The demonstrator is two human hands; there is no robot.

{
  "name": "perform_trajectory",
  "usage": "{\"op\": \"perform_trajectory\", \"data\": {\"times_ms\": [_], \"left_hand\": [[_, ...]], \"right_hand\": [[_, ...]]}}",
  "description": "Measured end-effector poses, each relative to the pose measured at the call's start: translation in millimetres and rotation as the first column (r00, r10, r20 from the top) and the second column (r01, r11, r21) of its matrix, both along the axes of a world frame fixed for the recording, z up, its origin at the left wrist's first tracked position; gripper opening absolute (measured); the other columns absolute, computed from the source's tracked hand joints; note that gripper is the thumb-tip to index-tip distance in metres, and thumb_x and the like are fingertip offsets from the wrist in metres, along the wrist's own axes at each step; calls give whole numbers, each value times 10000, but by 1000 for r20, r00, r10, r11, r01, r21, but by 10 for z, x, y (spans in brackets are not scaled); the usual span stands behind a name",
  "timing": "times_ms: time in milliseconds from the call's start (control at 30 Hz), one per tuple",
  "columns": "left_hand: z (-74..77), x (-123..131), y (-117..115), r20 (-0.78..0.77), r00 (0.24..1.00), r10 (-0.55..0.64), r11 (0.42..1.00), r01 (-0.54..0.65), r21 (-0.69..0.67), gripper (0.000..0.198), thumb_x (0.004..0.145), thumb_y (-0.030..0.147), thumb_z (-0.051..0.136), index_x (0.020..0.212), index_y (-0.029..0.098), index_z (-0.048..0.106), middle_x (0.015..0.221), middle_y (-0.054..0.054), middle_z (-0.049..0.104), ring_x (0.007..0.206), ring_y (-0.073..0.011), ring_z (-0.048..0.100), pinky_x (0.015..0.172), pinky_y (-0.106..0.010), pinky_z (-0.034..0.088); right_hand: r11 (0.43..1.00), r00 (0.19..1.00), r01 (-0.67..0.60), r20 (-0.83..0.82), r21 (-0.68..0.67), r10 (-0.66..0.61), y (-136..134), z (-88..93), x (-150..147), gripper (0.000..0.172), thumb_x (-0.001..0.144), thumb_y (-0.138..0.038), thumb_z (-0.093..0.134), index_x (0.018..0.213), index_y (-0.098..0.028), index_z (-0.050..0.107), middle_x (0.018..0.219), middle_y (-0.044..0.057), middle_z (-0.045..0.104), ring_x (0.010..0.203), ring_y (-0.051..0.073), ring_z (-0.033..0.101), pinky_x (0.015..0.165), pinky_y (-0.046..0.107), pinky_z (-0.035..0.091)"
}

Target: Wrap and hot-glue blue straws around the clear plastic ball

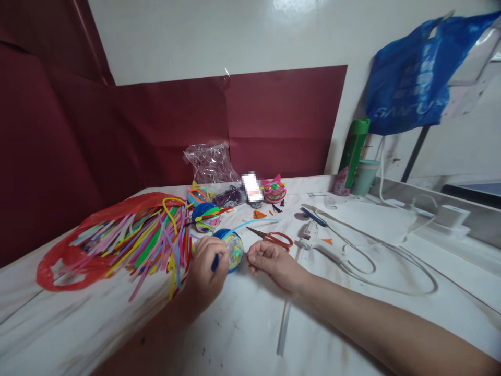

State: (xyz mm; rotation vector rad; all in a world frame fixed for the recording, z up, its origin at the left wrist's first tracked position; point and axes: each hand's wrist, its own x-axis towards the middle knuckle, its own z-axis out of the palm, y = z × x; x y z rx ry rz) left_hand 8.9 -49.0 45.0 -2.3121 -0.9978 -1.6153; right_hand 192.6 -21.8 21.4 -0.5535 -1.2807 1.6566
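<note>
Your left hand [207, 265] is curled closed at the left side of the round piece [235, 249] and appears to have hold of it, with a bit of dark blue showing by the thumb. That piece sits above the near middle of the tabletop [238, 339], between your two hands. Your right hand [274, 263] is just to its right, fingertips drawn together; you can't be sure from this view whether anything thin is pinched there.

As for progress, your piece looks partly worked: blue edging is around its rim and coloured bits show on its face, while a light blue strip [256, 222] arches loose beyond it to the right, seemingly not yet fixed. Farther off, the pink eared piece [274, 191] looks more complete, so yours probably lacks some trimming, though its hidden side can't be judged.

Plenty of material is left: coloured strips [152, 243] spill from the red bag [58, 274] on the left. Your scissors [271, 238] and glue gun [326, 250] lie unheld on the right.
</note>
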Motion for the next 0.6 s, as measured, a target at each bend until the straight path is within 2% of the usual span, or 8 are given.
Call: {"op": "perform_trajectory", "data": {"times_ms": [67, 167, 233, 267, 400, 433, 500, 600], "left_hand": [[22, -93, 44, 90, 992, 83, 994, -76, -74, 169, 831, 191, 456, 668, 203, 497, 699, -22, 557, 727, -167, 545, 705, -307, 458], [35, -219, 155, 252, 937, 241, 941, -161, -299, 222, 855, 246, 409, 650, 205, 485, 637, 4, 515, 653, -149, 531, 661, -282, 457], [18, -253, 236, 359, 890, 280, 913, -132, -385, 123, 796, 293, 512, 853, 194, 556, 827, -30, 602, 799, -172, 586, 748, -302, 477], [3, -252, 270, 385, 876, 291, 892, -103, -439, 245, 766, 318, 548, 975, 189, 555, 955, -58, 616, 906, -198, 594, 799, -326, 479], [-74, -178, 303, 230, 926, 301, 680, -39, -732, 533, 674, 356, 647, 1161, 176, 530, 1153, -127, 596, 1092, -298, 563, 901, -439, 460], [-93, -153, 288, 175, 944, 280, 662, -57, -748, 619, 634, 332, 687, 1208, 188, 505, 1188, -127, 583, 1113, -310, 554, 920, -453, 452], [-132, -108, 252, 74, 970, 231, 691, -110, -715, 705, 599, 285, 713, 1255, 209, 468, 1252, -121, 547, 1163, -320, 523, 962, -468, 430], [-190, -66, 211, -22, 986, 166, 774, -145, -616, 715, 621, 257, 697, 1280, 200, 425, 1303, -132, 502, 1225, -317, 472, 1009, -472, 405]], "right_hand": [[996, 996, 83, 41, 30, -84, 33, 30, 31, 337, 597, -408, 812, 681, -156, 605, 553, -36, 599, 498, 73, 500, 519, 205, 377], [981, 976, 187, 101, 58, -192, 106, 50, 85, 339, 608, -428, 783, 680, -165, 581, 529, -44, 570, 481, 77, 467, 504, 215, 346], [974, 963, 210, 151, 87, -221, 146, 36, 110, 327, 629, -430, 754, 691, -174, 561, 506, -54, 536, 473, 85, 450, 500, 224, 335], [971, 956, 211, 183, 109, -228, 159, 23, 117, 319, 643, -431, 737, 700, -177, 553, 508, -56, 525, 476, 89, 446, 505, 230, 338], [937, 888, 220, 341, 271, -308, 165, -52, 119, 259, 712, -410, 666, 747, -177, 557, 630, -28, 540, 558, 109, 473, 546, 247, 372], [925, 866, 215, 378, 312, -329, 162, -73, 116, 238, 723, -390, 655, 779, -175, 570, 681, -13, 557, 602, 120, 494, 561, 250, 384], [916, 836, 183, 433, 356, -336, 159, -113, 105, 238, 727, -352, 647, 870, -171, 589, 784, 21, 591, 707, 150, 537, 602, 260, 416], [924, 837, 141, 456, 356, -303, 167, -171, 81, 318, 728, -330, 651, 993, -167, 582, 923, 67, 620, 850, 192, 569, 697, 297, 468]]}}
